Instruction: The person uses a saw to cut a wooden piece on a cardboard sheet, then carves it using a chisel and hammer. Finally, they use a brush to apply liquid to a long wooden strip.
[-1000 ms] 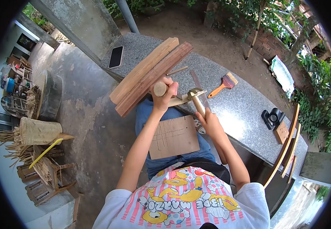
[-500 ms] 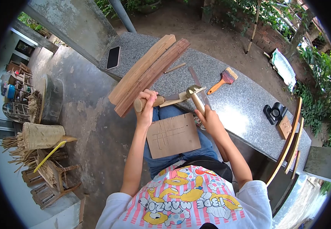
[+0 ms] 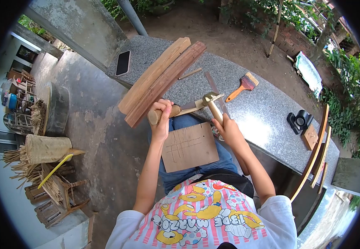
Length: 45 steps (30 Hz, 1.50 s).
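My left hand [image 3: 162, 118] is wrapped round the wooden handle [image 3: 172, 111] of a flat-bladed tool. Its blade reaches right, to a light wooden piece [image 3: 188, 110] at the edge of the stone bench. In my right hand [image 3: 229, 129] is the pale handle of a hammer [image 3: 215, 111], whose metal head is beside the wooden piece's right end. Whether the head touches it I cannot tell. On my lap lies a brown board [image 3: 190, 147] with pencil lines. Two long wood pieces, one light [image 3: 155, 74] and one reddish [image 3: 167, 83], lie left of the tools and overhang the bench.
The speckled bench [image 3: 267, 112] carries a phone [image 3: 123, 63], a brush [image 3: 242, 87], a metal ruler [image 3: 211, 81], a small stick [image 3: 190, 74] and a black object [image 3: 299, 123]. Curved wood strips [image 3: 312, 155] lean at the right. A woven basket [image 3: 47, 148] stands at left.
My left hand and the tool handle have shifted slightly to the right. The view has moved a little; the hammer stays in nearly the same place.
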{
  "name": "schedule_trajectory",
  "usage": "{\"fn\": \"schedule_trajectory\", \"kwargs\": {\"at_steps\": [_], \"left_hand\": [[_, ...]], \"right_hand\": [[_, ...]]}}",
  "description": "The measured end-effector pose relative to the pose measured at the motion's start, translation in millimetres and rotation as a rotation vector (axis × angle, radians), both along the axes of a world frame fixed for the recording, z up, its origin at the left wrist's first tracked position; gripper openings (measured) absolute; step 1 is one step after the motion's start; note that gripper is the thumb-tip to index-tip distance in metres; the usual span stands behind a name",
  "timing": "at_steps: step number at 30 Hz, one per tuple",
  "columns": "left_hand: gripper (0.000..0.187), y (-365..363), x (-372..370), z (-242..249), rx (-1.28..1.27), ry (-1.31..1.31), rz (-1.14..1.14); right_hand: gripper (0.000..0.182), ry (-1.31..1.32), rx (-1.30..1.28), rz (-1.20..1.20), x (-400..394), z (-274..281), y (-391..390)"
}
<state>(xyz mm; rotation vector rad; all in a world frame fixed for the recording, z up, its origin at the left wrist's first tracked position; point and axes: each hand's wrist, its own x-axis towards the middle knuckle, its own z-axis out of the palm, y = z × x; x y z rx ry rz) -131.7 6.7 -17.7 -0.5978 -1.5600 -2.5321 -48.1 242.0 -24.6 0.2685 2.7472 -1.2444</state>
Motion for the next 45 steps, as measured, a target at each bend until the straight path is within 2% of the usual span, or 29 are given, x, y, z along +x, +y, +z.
{"fn": "schedule_trajectory", "kwargs": {"at_steps": [12, 15, 19, 21, 25, 27, 29, 36, 38, 41, 43, 45], "left_hand": [[0.017, 8, -1, 9, -0.077, -0.010, 0.042], [0.018, 20, -3, 23, -0.223, 0.031, 0.069], [0.021, 50, -10, 48, -0.251, -0.051, 0.052], [0.022, 58, -21, 53, -0.326, -0.086, -0.096], [0.027, 76, -39, 52, -0.485, -0.003, -0.082], [0.039, 81, -43, 52, -0.514, 0.024, -0.109], [0.040, 81, -42, 51, -0.531, 0.032, -0.117], [0.037, 80, -40, 49, -0.557, 0.072, -0.123], [0.036, 80, -42, 48, -0.564, 0.087, -0.140], [0.031, 78, -43, 49, -0.500, 0.084, -0.137], [0.028, 74, -44, 45, -0.455, 0.101, -0.167], [0.026, 71, -42, 51, -0.464, 0.076, -0.203]], "right_hand": [[0.045, 0.028, 0.015, 0.007, 1, 0, 0], [0.045, 0.023, 0.025, 0.009, 1, -1, -1], [0.045, 0.021, 0.048, -0.006, 1, 1, -3], [0.045, 0.016, 0.060, 0.004, -1, -3, -2], [0.044, -0.041, 0.002, -0.015, -2, -1, -1], [0.044, -0.027, 0.028, -0.005, -3, 4, -2], [0.044, -0.114, -0.007, -0.033, -2, 17, -5], [0.045, -0.053, 0.004, -0.011, -2, 11, 0], [0.043, -0.071, -0.111, -0.018, -1, 20, 3], [0.040, -0.065, -0.112, -0.062, -3, 40, 9], [0.040, 0.014, -0.222, -0.111, 0, 83, 8], [0.036, 0.122, -0.171, -0.159, 4, 130, 7]]}}
